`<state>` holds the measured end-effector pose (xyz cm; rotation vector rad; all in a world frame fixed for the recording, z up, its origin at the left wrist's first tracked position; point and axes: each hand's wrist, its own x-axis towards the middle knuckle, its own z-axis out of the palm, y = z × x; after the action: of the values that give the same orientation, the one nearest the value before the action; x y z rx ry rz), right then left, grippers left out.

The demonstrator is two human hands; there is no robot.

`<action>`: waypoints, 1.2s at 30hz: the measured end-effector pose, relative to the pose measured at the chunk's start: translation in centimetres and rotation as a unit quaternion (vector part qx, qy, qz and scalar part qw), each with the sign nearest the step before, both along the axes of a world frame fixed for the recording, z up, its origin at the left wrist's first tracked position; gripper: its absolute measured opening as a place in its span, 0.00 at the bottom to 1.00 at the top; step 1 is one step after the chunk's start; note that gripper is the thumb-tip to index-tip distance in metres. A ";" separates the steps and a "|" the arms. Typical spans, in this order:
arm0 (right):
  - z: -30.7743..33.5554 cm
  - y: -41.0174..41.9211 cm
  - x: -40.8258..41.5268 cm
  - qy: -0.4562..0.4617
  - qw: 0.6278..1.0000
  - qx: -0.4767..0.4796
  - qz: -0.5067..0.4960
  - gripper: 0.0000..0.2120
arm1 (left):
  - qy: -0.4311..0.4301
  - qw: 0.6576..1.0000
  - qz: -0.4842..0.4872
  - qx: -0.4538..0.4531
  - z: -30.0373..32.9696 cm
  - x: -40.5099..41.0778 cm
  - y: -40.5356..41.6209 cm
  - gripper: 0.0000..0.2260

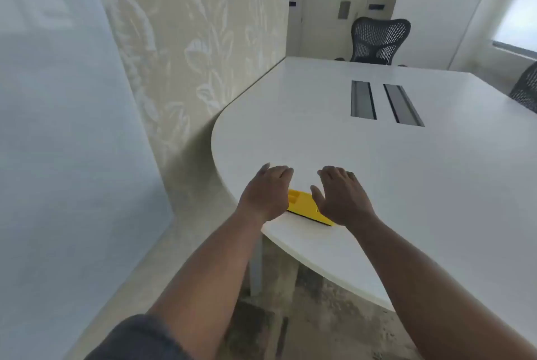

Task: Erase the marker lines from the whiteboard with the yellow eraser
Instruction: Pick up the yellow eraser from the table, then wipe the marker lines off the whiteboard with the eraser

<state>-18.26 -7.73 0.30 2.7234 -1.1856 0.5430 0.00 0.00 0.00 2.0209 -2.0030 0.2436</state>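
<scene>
The yellow eraser [305, 207] lies flat on the white table [406, 171] near its rounded near-left edge. My left hand [266, 192] hovers over the eraser's left end, palm down, fingers loosely apart, and covers that end. My right hand [341, 198] hovers over its right end, palm down, fingers apart, holding nothing. Whether either hand touches the eraser is unclear. A pale glossy whiteboard [58, 127] fills the left side of the view; I see no marker lines on the part that shows.
A patterned wall panel [197, 40] stands between the whiteboard and the table. Two dark cable slots [386, 102] sit in the tabletop. A black mesh chair [377, 40] stands at the far end, another [526, 89] at the right edge. Carpet lies below.
</scene>
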 end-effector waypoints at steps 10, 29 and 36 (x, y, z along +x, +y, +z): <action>-4.2 -2.3 -0.8 0.068 0.994 0.053 0.066 0.27 | -0.009 0.982 -0.008 0.191 -2.1 -0.9 -4.1 0.18; 9.6 11.8 11.3 -0.037 0.982 -0.096 0.160 0.26 | -0.088 0.988 0.100 -0.076 12.1 6.5 14.5 0.25; 16.2 25.9 18.8 -0.164 0.944 -0.134 0.253 0.27 | -0.179 0.951 0.194 -0.163 19.0 11.5 31.3 0.28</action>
<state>0.56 18.13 16.47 2.7435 -0.3861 1.1601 11.49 31.25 18.97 2.2414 -1.5758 1.0197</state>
